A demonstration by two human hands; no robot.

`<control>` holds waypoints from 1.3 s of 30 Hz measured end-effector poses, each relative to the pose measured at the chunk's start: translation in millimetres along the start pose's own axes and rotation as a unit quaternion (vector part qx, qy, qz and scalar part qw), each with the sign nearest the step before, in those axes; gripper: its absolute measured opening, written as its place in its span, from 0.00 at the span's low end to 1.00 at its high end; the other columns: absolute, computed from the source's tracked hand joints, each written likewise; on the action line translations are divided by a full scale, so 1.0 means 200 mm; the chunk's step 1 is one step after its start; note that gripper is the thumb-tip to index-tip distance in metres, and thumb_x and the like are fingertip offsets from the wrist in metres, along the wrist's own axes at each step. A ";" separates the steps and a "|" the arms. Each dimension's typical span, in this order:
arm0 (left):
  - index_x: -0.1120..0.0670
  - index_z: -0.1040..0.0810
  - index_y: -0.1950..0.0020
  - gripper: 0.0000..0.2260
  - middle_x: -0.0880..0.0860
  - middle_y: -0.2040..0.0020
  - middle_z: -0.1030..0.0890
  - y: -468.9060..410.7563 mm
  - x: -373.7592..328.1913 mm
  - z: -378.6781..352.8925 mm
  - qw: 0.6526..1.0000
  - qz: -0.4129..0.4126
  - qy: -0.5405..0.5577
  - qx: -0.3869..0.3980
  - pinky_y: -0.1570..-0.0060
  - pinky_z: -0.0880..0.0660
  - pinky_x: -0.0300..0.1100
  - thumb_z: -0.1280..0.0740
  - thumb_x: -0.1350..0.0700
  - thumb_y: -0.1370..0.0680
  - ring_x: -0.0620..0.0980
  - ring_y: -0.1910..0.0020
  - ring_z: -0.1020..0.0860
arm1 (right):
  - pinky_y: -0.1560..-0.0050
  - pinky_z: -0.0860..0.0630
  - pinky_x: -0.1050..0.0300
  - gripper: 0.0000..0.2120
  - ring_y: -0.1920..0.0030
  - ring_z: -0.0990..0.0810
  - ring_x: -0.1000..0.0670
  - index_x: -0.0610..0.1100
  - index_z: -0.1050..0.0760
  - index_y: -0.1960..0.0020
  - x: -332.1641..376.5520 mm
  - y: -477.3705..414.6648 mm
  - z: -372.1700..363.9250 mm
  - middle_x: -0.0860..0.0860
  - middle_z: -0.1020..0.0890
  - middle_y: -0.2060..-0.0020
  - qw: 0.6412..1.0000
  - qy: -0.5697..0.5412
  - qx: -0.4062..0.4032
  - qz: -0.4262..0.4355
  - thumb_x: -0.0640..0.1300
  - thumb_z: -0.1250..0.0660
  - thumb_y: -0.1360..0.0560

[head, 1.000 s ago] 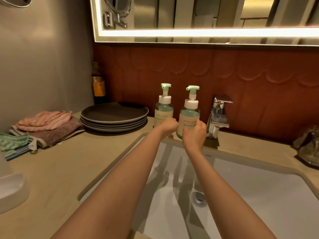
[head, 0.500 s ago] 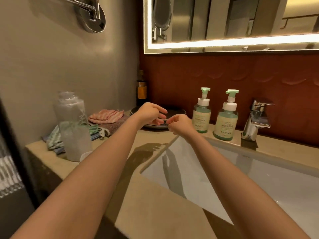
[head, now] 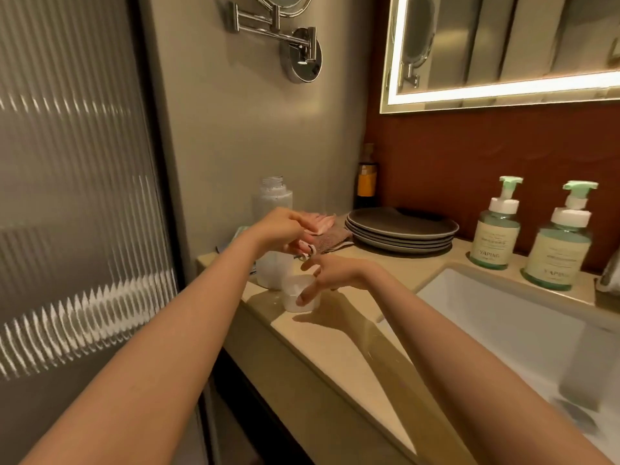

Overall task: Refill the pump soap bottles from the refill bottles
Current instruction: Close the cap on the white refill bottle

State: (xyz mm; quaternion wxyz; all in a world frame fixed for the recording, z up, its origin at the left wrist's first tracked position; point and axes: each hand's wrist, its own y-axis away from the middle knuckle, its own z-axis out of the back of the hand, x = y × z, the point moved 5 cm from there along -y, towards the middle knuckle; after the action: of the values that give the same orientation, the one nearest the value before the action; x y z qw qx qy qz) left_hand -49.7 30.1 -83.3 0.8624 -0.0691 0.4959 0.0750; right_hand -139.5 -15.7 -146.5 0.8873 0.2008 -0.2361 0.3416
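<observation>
Worn on the head, facing forward and down toward the left end of the table [head: 330, 350], close and wide-angled, cutting off the sink [head: 503, 330] at right, perhaps bowing the wall [head: 235, 146].

The left hand [head: 281, 229] and right hand [head: 335, 273] are bare, as are both long, slim forearms [head: 167, 330].

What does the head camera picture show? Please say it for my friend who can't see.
Two bare hands reach to the counter's left end: the left hand at a clear refill bottle, the right hand with fingers spread on a small clear cup. Two green pump soap bottles stand by the sink.
</observation>
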 end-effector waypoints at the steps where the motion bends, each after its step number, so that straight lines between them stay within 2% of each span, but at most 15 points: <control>1: 0.59 0.23 0.46 0.09 0.54 0.58 0.19 0.02 0.01 0.02 1.000 0.001 0.007 0.003 0.64 0.22 0.36 0.37 0.68 0.23 0.47 0.65 0.22 | 0.36 0.31 0.52 0.37 0.33 0.33 0.46 0.45 0.40 0.28 0.02 -0.01 -0.02 0.48 0.34 0.31 1.000 0.022 -0.004 0.006 0.49 0.27 0.31; 6: 0.58 0.23 0.46 0.09 0.55 0.54 0.19 0.08 0.08 0.10 0.998 0.050 0.001 0.038 0.57 0.22 0.40 0.41 0.65 0.21 0.49 0.60 0.20 | 0.40 0.29 0.52 0.32 0.41 0.27 0.47 0.42 0.31 0.34 0.04 -0.05 -0.03 0.47 0.26 0.38 0.990 0.119 -0.070 0.014 0.52 0.26 0.33; 9: 0.59 0.22 0.49 0.08 0.54 0.55 0.20 0.09 0.17 0.16 0.988 0.126 -0.079 0.041 0.63 0.25 0.37 0.40 0.58 0.21 0.48 0.62 0.22 | 0.43 0.28 0.54 0.35 0.41 0.28 0.47 0.41 0.35 0.33 0.04 -0.05 0.04 0.46 0.27 0.38 0.988 0.052 -0.143 0.022 0.50 0.25 0.35; 11: 0.57 0.23 0.51 0.10 0.53 0.54 0.21 0.11 0.20 0.18 0.976 0.178 -0.117 0.045 0.60 0.27 0.39 0.39 0.52 0.21 0.48 0.61 0.23 | 0.50 0.28 0.58 0.36 0.44 0.28 0.48 0.41 0.36 0.33 0.05 -0.04 0.11 0.46 0.27 0.39 0.980 -0.013 -0.193 0.035 0.51 0.24 0.35; 13: 0.54 0.30 0.35 0.20 0.54 0.40 0.25 0.11 0.20 0.18 0.960 0.205 -0.179 0.069 0.47 0.27 0.45 0.41 0.43 0.22 0.52 0.46 0.25 | 0.60 0.28 0.61 0.32 0.49 0.27 0.49 0.42 0.33 0.38 0.08 -0.02 0.19 0.47 0.25 0.44 0.962 -0.058 -0.263 0.051 0.55 0.26 0.35; 15: 0.55 0.47 0.24 0.33 0.56 0.26 0.41 0.08 0.17 0.16 0.964 0.183 -0.187 0.036 0.33 0.38 0.48 0.40 0.41 0.23 0.57 0.29 0.38 | 0.61 0.28 0.60 0.30 0.51 0.26 0.49 0.43 0.32 0.39 0.12 0.00 0.27 0.49 0.26 0.48 0.931 -0.119 -0.341 0.058 0.58 0.29 0.33; 17: 0.59 0.56 0.24 0.46 0.60 0.24 0.49 0.01 0.16 0.18 0.979 0.154 -0.117 -0.061 0.28 0.45 0.52 0.31 0.41 0.28 0.59 0.26 0.46 | 0.54 0.30 0.57 0.28 0.48 0.28 0.50 0.45 0.32 0.36 0.16 0.01 0.35 0.51 0.28 0.47 0.898 -0.187 -0.392 0.075 0.58 0.32 0.30; 19: 0.57 0.57 0.25 0.56 0.60 0.25 0.45 -0.05 0.16 0.20 0.976 0.136 -0.058 -0.162 0.30 0.42 0.60 0.25 0.39 0.38 0.62 0.28 0.41 | 0.45 0.28 0.52 0.27 0.42 0.27 0.49 0.47 0.30 0.35 0.20 0.01 0.43 0.51 0.25 0.42 0.874 -0.233 -0.418 0.086 0.60 0.35 0.28; 21: 0.56 0.50 0.28 0.51 0.58 0.29 0.37 -0.08 0.15 0.20 0.967 0.100 -0.059 -0.225 0.33 0.39 0.61 0.24 0.39 0.39 0.61 0.32 0.34 | 0.42 0.26 0.45 0.26 0.41 0.26 0.45 0.46 0.29 0.37 0.22 0.01 0.49 0.47 0.24 0.41 0.852 -0.293 -0.427 0.081 0.60 0.36 0.28; 24: 0.54 0.39 0.33 0.37 0.55 0.35 0.28 -0.11 0.16 0.20 0.965 0.040 -0.025 -0.260 0.41 0.31 0.47 0.25 0.45 0.34 0.56 0.37 0.28 | 0.47 0.22 0.45 0.25 0.44 0.25 0.45 0.45 0.29 0.38 0.24 0.02 0.55 0.47 0.26 0.44 0.803 -0.411 -0.422 0.086 0.57 0.31 0.30; 26: 0.53 0.34 0.37 0.31 0.53 0.39 0.25 -0.11 0.14 0.18 0.971 -0.005 -0.006 -0.239 0.52 0.32 0.42 0.24 0.47 0.33 0.53 0.44 0.26 | 0.50 0.20 0.48 0.27 0.45 0.25 0.46 0.45 0.31 0.38 0.24 0.03 0.59 0.47 0.27 0.43 0.771 -0.465 -0.424 0.096 0.53 0.27 0.32; 29: 0.52 0.32 0.38 0.30 0.51 0.44 0.25 -0.11 0.10 0.15 0.983 -0.062 -0.019 -0.172 0.55 0.33 0.40 0.23 0.49 0.35 0.49 0.49 0.27 | 0.51 0.20 0.50 0.26 0.45 0.25 0.47 0.46 0.32 0.38 0.25 0.05 0.63 0.48 0.28 0.44 0.742 -0.470 -0.464 0.119 0.51 0.27 0.32; 32: 0.52 0.33 0.35 0.33 0.50 0.46 0.25 -0.10 0.04 0.10 0.986 -0.092 -0.038 -0.131 0.52 0.31 0.41 0.23 0.50 0.35 0.49 0.49 0.27 | 0.49 0.20 0.51 0.28 0.44 0.27 0.49 0.50 0.33 0.33 0.27 0.06 0.66 0.50 0.29 0.40 0.732 -0.467 -0.472 0.153 0.49 0.28 0.30; 36: 0.52 0.32 0.35 0.33 0.49 0.47 0.24 -0.11 0.03 0.06 0.989 -0.104 -0.016 -0.107 0.50 0.27 0.43 0.23 0.49 0.36 0.49 0.48 0.24 | 0.52 0.20 0.51 0.22 0.45 0.23 0.46 0.45 0.26 0.36 0.27 0.03 0.63 0.45 0.24 0.42 0.728 -0.511 -0.422 0.177 0.46 0.29 0.29; 39: 0.50 0.30 0.42 0.26 0.50 0.47 0.23 -0.12 0.04 0.04 0.989 -0.106 0.005 -0.105 0.48 0.26 0.45 0.23 0.49 0.35 0.49 0.47 0.24 | 0.57 0.21 0.57 0.21 0.50 0.22 0.49 0.43 0.27 0.39 0.24 0.03 0.58 0.47 0.22 0.49 0.762 -0.459 -0.415 0.188 0.48 0.29 0.29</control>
State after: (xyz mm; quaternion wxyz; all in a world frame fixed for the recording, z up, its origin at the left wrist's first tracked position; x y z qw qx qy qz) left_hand -34.7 9.5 -85.4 0.8512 -0.2116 0.4791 0.0345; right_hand -144.1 -46.8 -24.9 0.5870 -0.1033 -0.7671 0.2374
